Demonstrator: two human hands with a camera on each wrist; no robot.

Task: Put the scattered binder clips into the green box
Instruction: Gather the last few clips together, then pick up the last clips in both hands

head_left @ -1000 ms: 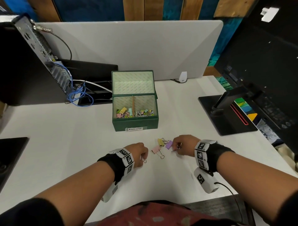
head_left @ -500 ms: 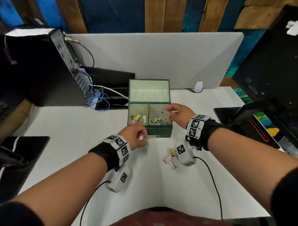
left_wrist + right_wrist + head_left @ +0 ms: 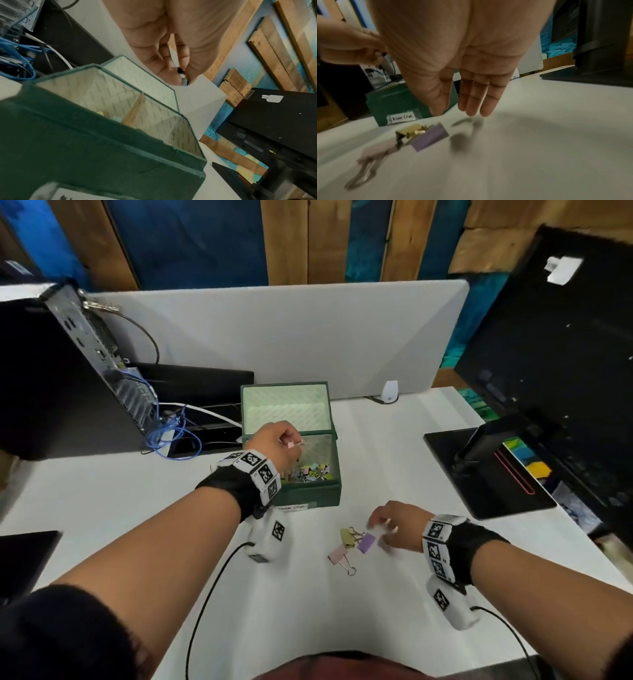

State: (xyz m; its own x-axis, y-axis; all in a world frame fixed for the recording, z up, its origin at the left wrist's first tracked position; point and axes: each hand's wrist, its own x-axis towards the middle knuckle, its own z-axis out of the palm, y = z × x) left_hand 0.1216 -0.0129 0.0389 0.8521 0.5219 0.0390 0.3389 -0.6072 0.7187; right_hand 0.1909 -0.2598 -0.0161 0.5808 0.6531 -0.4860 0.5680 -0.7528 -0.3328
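Nearest, three smooth binder clips [image 3: 350, 543] with wire loops, pink, yellow, purple, touching on matte white desk [image 3: 102, 508]. Just beside, right hand [image 3: 397, 525] flat, fingers straight, empty. Farther, cloth-textured green box [image 3: 308, 496], handwritten label [image 3: 402, 119] "Binder Clips". Above it, left hand [image 3: 275, 441] pinching small pink clip [image 3: 291, 444].

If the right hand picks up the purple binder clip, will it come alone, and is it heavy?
Probably light: the purple binder clip is small. It may drag the yellow clip, since their wire handles seem tangled. Likely stiff, not floppy. The right hand hovers open beside it.
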